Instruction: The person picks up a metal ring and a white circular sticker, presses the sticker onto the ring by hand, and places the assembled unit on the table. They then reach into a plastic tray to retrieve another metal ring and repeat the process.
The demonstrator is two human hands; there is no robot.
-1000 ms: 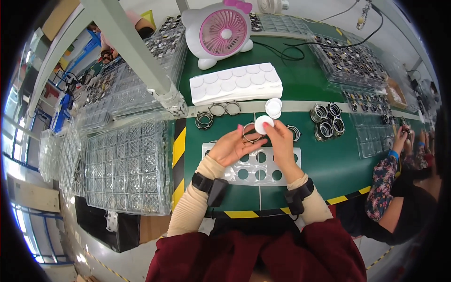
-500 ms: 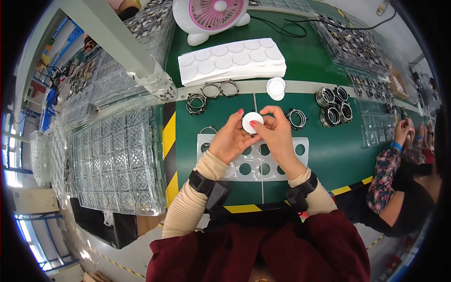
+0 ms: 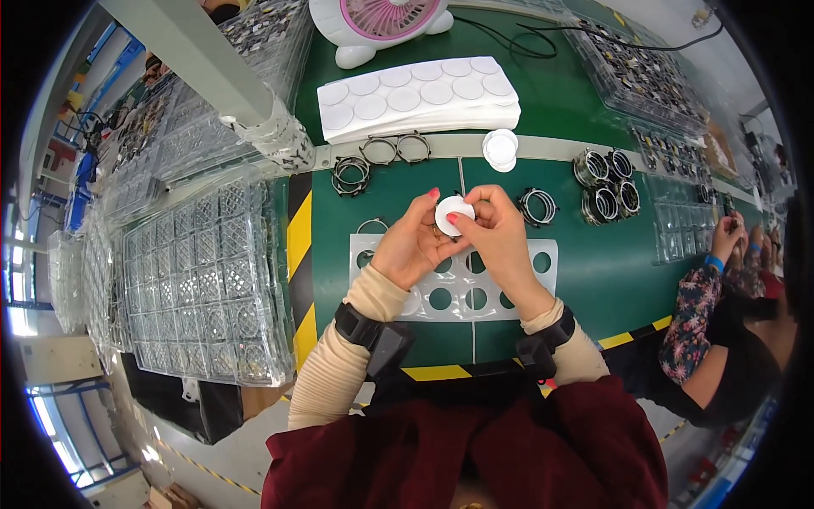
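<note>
A white round disc (image 3: 449, 209) lies face up between my hands, with a thin dark rim, seemingly a ring, showing at its lower edge. My left hand (image 3: 407, 246) cradles it from the left, thumb at its edge and fingers underneath. From the right, my right hand (image 3: 500, 242) presses its thumb onto the white face, forefinger at the upper edge. Below them a clear sheet with round holes (image 3: 458, 311) lies on the green table. Just right of my right hand sit a few stacked metal rings (image 3: 538, 207).
Farther back lie a stack of white sheets with round stickers (image 3: 415, 117), loose white discs (image 3: 500, 150) and more rings (image 3: 350, 175). Ring stacks (image 3: 606, 187) stand at right. A pink-and-white fan (image 3: 381, 25) is at the back, clear trays (image 3: 203, 288) at left, a co-worker's arm (image 3: 699, 293) at far right.
The whole view has shifted slightly. Both hands keep the disc between them, and my right thumb has slid a little lower-left across its face.
</note>
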